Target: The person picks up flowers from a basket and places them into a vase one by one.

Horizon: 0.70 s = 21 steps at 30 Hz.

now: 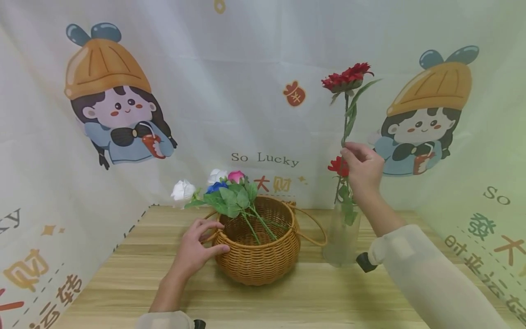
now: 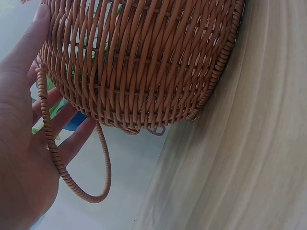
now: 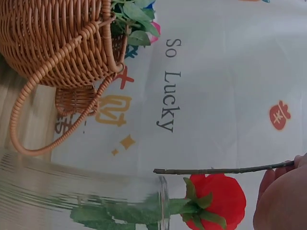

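My left hand (image 1: 193, 249) holds the left side of a brown wicker basket (image 1: 259, 262), thumb on its near side and fingers further back. One basket handle (image 2: 106, 167) loops down beside that palm. Inside the basket lean artificial roses: white (image 1: 183, 190), blue (image 1: 216, 187) and pink (image 1: 236, 177), heads over the back left rim. With thumb and fingertips my right hand (image 1: 363, 171) pinches the stem of a tall, many-petalled red flower (image 1: 348, 78) held upright. Its cut stem end (image 3: 165, 171) is right by the mouth of a clear glass vase (image 1: 339, 249), where a red rose (image 3: 223, 201) stands.
A wood-grain tabletop (image 1: 296, 301) carries the basket and vase. The basket's right handle (image 1: 324, 237) sticks out close to the vase. Behind and on both sides hangs a pale printed cloth (image 1: 205, 91) with cartoon figures and lettering.
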Each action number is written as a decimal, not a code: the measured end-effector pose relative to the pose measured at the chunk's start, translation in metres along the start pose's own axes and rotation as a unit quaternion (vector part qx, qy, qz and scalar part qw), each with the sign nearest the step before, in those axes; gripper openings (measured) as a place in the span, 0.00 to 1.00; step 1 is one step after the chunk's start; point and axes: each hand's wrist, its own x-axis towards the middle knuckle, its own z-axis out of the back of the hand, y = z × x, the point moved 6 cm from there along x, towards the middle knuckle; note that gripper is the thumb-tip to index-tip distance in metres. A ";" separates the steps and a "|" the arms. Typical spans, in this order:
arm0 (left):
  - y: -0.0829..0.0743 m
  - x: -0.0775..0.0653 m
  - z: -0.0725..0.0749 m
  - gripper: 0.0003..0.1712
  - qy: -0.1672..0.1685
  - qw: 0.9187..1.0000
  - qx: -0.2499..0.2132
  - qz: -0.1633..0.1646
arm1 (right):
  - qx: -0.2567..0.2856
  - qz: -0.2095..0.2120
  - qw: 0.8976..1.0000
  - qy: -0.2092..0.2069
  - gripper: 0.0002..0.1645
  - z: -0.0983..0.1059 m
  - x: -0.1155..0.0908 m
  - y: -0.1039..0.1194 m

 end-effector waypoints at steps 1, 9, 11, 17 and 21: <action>0.005 0.001 -0.001 0.28 -0.001 1.000 -0.001 0.000 | -0.001 0.000 1.000 -0.005 0.16 0.002 0.001 0.000; 0.023 0.005 -0.002 0.29 -0.002 1.000 -0.008 -0.006 | 0.010 -0.003 0.999 -0.035 0.13 0.015 0.008 0.005; 0.023 0.005 -0.002 0.30 -0.001 1.000 -0.005 -0.006 | -0.001 -0.005 0.999 -0.035 0.13 0.017 0.008 0.005; 0.023 0.005 -0.002 0.30 0.002 1.000 -0.004 -0.001 | -0.042 -0.019 0.999 -0.022 0.15 0.016 0.002 -0.002; 0.025 0.004 -0.003 0.31 0.002 1.000 -0.001 0.002 | -0.049 -0.024 0.998 -0.019 0.15 0.016 -0.002 -0.010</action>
